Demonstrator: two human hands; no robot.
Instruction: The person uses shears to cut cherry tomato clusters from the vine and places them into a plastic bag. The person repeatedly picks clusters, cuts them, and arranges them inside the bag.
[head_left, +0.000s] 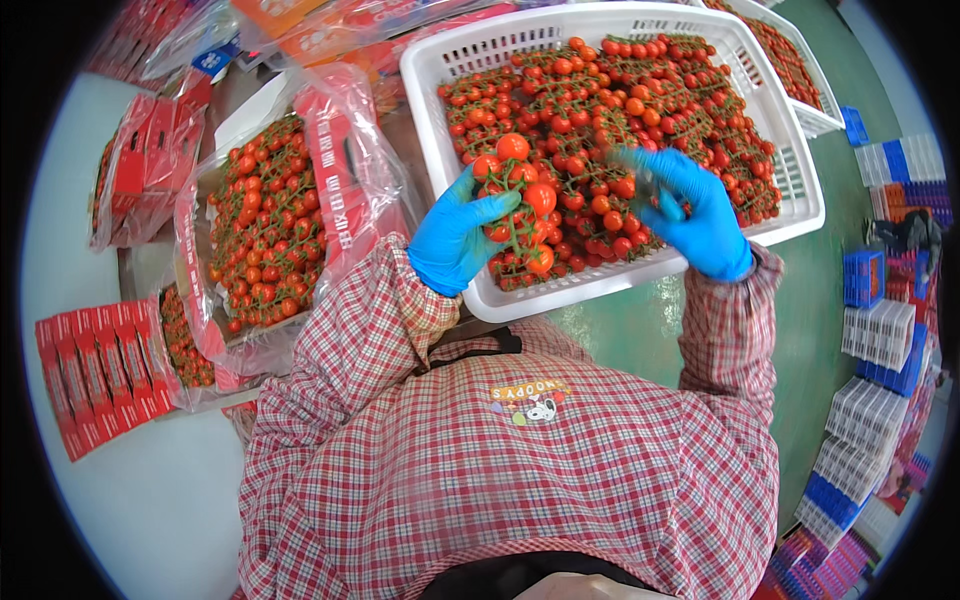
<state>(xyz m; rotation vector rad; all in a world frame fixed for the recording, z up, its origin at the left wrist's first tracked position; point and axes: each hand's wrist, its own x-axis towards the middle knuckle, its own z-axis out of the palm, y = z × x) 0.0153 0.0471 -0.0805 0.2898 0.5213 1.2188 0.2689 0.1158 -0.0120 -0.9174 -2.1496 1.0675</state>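
Note:
My left hand, in a blue glove, grips a truss of cherry tomatoes by its green stem, thumb on top. That truss is held over the front left part of a white plastic crate. Vine cherry tomatoes, red to orange on green stems, fill most of the crate. My right hand, also gloved in blue, is raised above the crate's right half with its fingers bent. Motion blurs its fingertips, and a small greyish shape shows between them; whether it is a held tool I cannot tell.
Left of the crate stands a red cardboard box in clear plastic film, filled with vine tomatoes. Folded red cartons stand farther left. Another white crate of tomatoes is at the upper right. Stacked crates line the right side beyond the green floor.

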